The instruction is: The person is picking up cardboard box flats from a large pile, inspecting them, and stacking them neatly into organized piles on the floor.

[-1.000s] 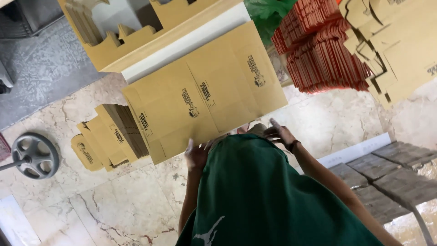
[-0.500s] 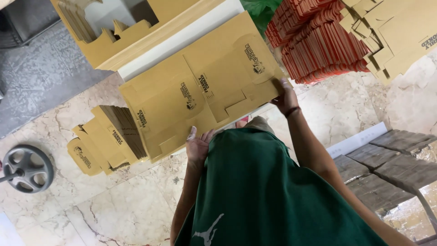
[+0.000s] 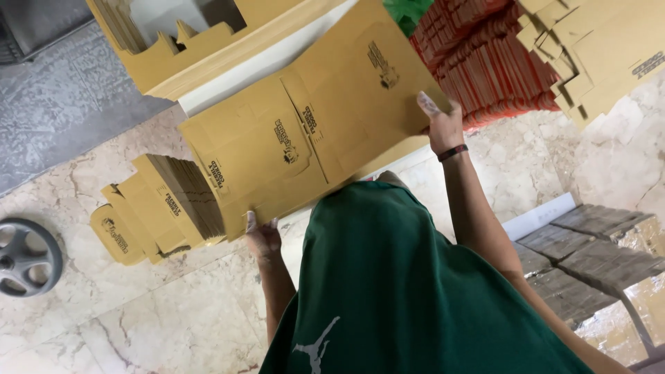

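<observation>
Both our hands grip one flat brown cardboard sheet (image 3: 312,131) held over the marble floor (image 3: 138,325): right hand (image 3: 443,125) with arm stretched out clamps its far edge, left hand (image 3: 262,235) bent close pinches its near corner. Folded carton stack (image 3: 163,201) lies beside.

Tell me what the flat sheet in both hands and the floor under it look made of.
Flat sheet: likely matte brown cardboard, a die-cut carton blank with creases and cut tabs. Floor: apparently polished marble or marble-look tile, pale with brown veining and a slight sheen.
</observation>
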